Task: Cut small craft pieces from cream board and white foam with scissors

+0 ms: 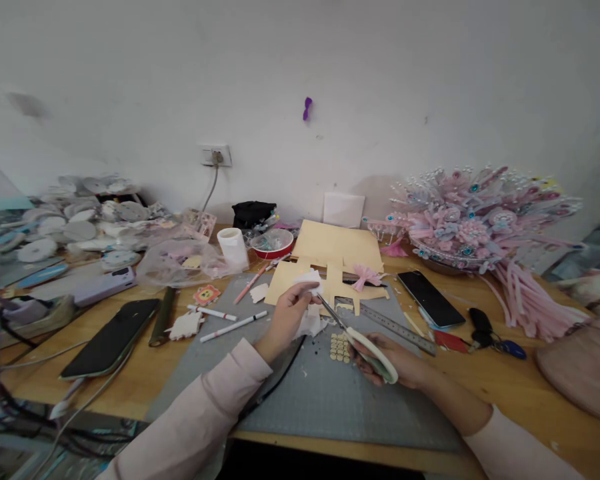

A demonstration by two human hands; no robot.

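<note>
My left hand (289, 315) pinches a small piece of white paper (307, 280) above the mat. In my right hand (385, 357) is a pair of scissors (353, 337) with pale handles, its blades pointing up and left to the paper's edge. Whether the blades are parted is too small to tell. Beneath my hands lies a grey cutting mat (325, 407). Several small round beige pieces (339, 348) sit in rows on it, between my hands. Behind them rests cut yellowish card (335, 241), with a pink tassel bow (366, 277) and a metal ruler (397, 325) beside it.
A pink beaded headdress (465, 223) stands at the right, near a phone (430, 297) and keys (480, 337). Another phone (111, 337), pens (234, 327) and a paper roll (233, 249) lie leftward. White spools (80, 227) are heaped at the far left.
</note>
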